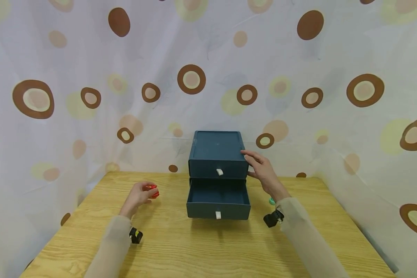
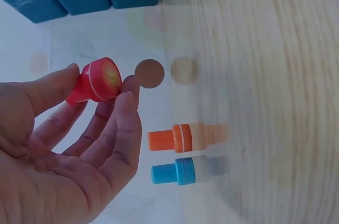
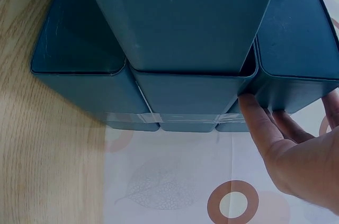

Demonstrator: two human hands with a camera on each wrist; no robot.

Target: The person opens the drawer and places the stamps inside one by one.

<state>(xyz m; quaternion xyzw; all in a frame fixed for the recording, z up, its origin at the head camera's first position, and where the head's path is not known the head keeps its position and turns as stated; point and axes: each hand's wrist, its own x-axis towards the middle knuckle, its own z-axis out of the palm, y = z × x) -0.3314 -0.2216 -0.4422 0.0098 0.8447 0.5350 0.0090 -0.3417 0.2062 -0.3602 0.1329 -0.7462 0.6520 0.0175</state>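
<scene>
On the left side of the table, my left hand (image 1: pixel 139 195) pinches a small red toy stamp (image 2: pixel 98 81) between thumb and fingers. The stamp's round end shows a yellowish swirl in the left wrist view. An orange stamp (image 2: pixel 177 138) and a blue stamp (image 2: pixel 177 171) stand side by side near that hand. In the middle is a dark blue drawer cabinet (image 1: pixel 217 144). Its middle drawer (image 1: pixel 218 211) is pulled out, and its visible inside holds nothing. My right hand (image 1: pixel 264 172) rests with extended fingers against the cabinet's right side, near the upper edge.
A small green object (image 1: pixel 272 201) lies on the wooden table (image 1: pixel 173 247), partly hidden by my right forearm. White pull tabs mark the drawer fronts. A patterned curtain (image 1: pixel 208 46) hangs close behind the cabinet and along both sides of the table.
</scene>
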